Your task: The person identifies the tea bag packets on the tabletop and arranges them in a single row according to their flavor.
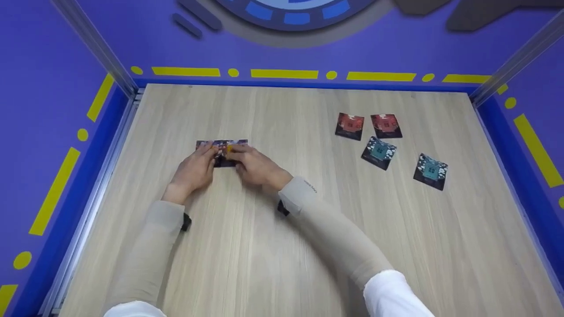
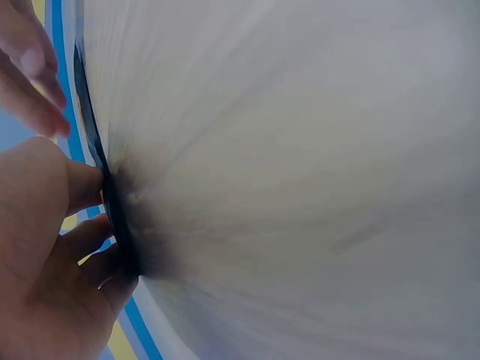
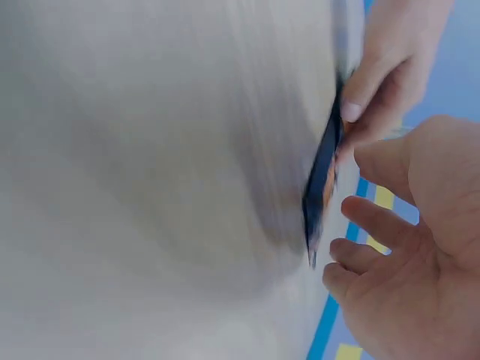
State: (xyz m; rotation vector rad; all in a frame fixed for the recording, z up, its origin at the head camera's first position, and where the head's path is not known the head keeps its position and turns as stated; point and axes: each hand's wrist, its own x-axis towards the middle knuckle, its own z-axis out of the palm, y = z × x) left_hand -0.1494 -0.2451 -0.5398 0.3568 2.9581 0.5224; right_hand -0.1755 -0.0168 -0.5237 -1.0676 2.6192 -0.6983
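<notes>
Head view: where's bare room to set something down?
Bare tabletop: between the right hand and left red card; also lower right, between the right sleeve and right teal card. Crowded: left hand and right hand at printed item; right red card near left teal card.

The head view looks forward and down from above, set well back, taking in most of the surface (image 1: 286, 246) with the purple back wall (image 1: 282, 57) across the top of the frame. Both wrist views sit close and low, rolled sideways, looking along the surface past the left fingers (image 2: 86, 236) or right fingers (image 3: 375, 221). All three share both sets of fingers and the printed piece (image 1: 224, 162).
</notes>
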